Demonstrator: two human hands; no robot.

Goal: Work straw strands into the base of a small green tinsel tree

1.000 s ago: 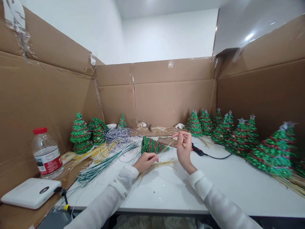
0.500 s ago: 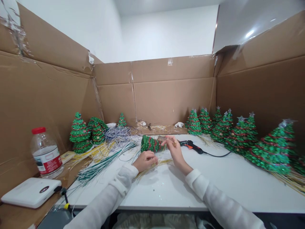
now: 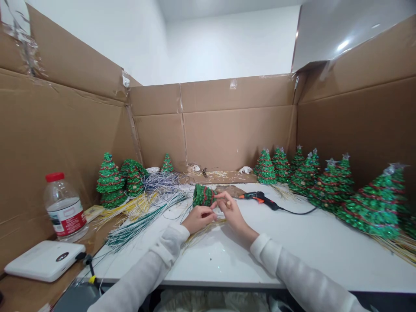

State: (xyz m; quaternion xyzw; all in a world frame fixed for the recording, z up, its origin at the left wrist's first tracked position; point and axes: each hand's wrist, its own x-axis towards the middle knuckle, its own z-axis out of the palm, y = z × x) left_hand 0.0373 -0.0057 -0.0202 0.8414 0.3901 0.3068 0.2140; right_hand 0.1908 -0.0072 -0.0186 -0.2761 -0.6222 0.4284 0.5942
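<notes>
A small green Christmas tree (image 3: 203,196) with red garland lies tipped on its side on the white table, its narrow part toward the right. My left hand (image 3: 199,219) is just in front of it, fingers curled in a pinch whose contents are hidden. My right hand (image 3: 231,211) is at the narrow part of the tree with bent fingers close to my left fingertips. A small tan piece (image 3: 229,204) shows at the right fingers; its kind is unclear. Thin yellowish strands (image 3: 198,235) lie below both hands.
Right of the hands rests a glue gun (image 3: 261,199) with a black cord. Green and white wires (image 3: 146,223) spread to the left. Finished trees (image 3: 328,182) line the right side. A bottle (image 3: 66,210) and a white power bank (image 3: 45,260) stand left. Cardboard walls (image 3: 240,130) surround the table.
My right hand has moved left and slightly down, closer to my left hand. A brown patch behind it and the glue gun's tip now show more fully.
</notes>
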